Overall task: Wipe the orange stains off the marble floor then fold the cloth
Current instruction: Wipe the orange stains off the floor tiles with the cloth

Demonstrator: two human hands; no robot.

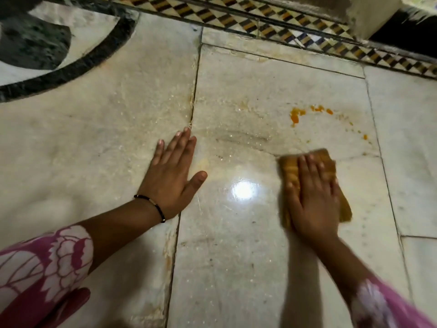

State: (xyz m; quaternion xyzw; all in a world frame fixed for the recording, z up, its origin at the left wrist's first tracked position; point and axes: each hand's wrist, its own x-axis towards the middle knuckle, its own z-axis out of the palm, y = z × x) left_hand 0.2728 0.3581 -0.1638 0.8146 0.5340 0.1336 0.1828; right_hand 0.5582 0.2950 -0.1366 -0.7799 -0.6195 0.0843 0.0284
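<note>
An orange-yellow cloth [290, 170] lies bunched on the marble floor [236, 245]. My right hand [314, 197] presses flat on top of it with straight fingers, blurred by motion. Orange stains [296, 114] dot the slab beyond the cloth, trailing in an arc to a small spot [365, 137] on the right. My left hand [173, 175] rests flat on the floor to the left, fingers straight, across a joint between two slabs. A wet smear shines between the two hands.
A black curved inlay [78, 67] crosses the floor at the far left. A checkered tile border [295, 35] runs along the far edge, with a pale wall base [369, 13] behind it. My pink floral sleeves fill the lower corners.
</note>
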